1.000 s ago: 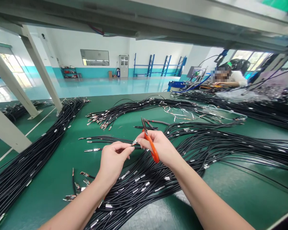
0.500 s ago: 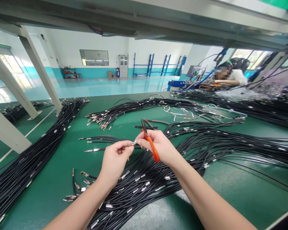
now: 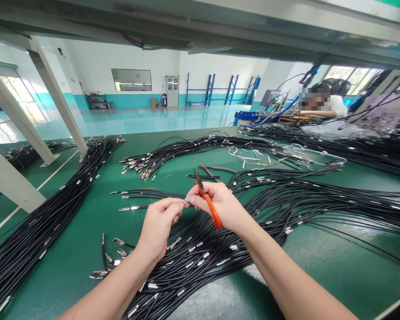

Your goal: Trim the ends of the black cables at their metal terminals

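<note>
Small silvery metal terminal point(image 3: 186, 201) sits right at the meeting fingertips of both hands, above a green tabletop point(image 3: 96, 213). At left, the left hand point(image 3: 158, 224) pinches it, thumb and index finger narrowly closed, other fingers curled. At right, the right hand point(image 3: 225, 205) brings thumb and index fingertips against its other side while holding dark-bladed scissors with orange handles point(image 3: 214, 214), blades pointing away.

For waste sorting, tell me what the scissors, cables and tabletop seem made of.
Scissors: dark, slender blades, likely steel; glossy orange handles, probably plastic from their even colour.
Cables: smooth black jackets, plastic or rubber; coppery ends suggest copper inside.
Tabletop: smooth green, perhaps vinyl or rubber; its glare shows slight gloss.
</note>
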`<action>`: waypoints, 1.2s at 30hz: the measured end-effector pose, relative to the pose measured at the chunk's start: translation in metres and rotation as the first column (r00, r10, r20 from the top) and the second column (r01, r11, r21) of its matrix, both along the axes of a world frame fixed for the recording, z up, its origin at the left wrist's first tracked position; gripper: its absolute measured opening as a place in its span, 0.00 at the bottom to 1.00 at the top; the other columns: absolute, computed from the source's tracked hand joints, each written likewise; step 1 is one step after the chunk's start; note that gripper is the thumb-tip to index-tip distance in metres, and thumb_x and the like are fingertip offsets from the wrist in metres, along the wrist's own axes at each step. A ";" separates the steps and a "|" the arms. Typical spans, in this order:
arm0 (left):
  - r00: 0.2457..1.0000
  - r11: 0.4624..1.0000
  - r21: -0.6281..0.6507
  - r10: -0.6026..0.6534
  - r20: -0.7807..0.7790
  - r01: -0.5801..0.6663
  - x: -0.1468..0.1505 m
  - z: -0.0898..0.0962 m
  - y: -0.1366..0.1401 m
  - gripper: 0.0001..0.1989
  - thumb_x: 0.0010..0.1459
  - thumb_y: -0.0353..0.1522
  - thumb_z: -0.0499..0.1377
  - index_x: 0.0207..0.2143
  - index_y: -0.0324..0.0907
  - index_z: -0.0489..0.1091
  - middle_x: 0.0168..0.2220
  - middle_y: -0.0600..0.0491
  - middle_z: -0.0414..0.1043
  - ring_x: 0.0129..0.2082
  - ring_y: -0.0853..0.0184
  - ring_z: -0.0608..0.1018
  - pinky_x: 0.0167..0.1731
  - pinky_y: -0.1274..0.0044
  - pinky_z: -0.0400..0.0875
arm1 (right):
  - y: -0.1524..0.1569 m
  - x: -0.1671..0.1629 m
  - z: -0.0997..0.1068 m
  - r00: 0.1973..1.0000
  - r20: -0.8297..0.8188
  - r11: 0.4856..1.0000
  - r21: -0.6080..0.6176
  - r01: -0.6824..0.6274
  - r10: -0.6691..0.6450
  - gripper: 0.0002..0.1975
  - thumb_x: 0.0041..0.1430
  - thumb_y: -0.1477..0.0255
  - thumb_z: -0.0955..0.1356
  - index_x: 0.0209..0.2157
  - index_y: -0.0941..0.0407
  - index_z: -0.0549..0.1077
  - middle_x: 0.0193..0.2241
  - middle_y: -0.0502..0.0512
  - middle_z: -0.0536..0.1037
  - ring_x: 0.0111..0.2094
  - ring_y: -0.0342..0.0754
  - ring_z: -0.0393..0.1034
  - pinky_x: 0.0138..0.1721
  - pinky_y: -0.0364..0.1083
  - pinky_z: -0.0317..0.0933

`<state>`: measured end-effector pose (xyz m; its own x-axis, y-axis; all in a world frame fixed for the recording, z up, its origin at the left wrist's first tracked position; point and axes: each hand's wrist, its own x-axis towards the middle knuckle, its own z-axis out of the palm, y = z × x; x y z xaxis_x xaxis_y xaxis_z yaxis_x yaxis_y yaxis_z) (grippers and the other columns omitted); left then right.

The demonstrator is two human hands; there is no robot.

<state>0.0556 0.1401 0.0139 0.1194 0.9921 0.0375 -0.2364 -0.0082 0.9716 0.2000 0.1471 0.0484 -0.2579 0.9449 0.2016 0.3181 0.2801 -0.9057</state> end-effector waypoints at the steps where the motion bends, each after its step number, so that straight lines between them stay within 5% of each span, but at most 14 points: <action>1: 1.000 1.000 -0.001 0.000 -0.001 0.000 0.000 0.000 0.000 0.07 0.45 0.28 0.56 0.23 0.36 0.73 0.17 0.57 0.59 0.20 0.75 0.57 0.21 0.80 0.51 | 0.000 0.000 0.000 1.000 -0.001 1.000 -0.005 0.002 -0.002 0.06 0.47 0.78 0.62 0.25 0.59 0.71 0.18 0.46 0.63 0.21 0.40 0.53 0.23 0.41 0.49; 36: 0.991 0.998 -0.040 -0.032 0.132 0.038 0.001 0.000 -0.003 0.05 0.45 0.30 0.58 0.23 0.36 0.72 0.17 0.57 0.60 0.19 0.75 0.59 0.21 0.81 0.53 | 0.003 -0.002 -0.003 0.970 -0.240 0.989 -0.129 -0.066 0.034 0.06 0.46 0.71 0.67 0.21 0.59 0.68 0.17 0.46 0.65 0.21 0.39 0.57 0.25 0.41 0.51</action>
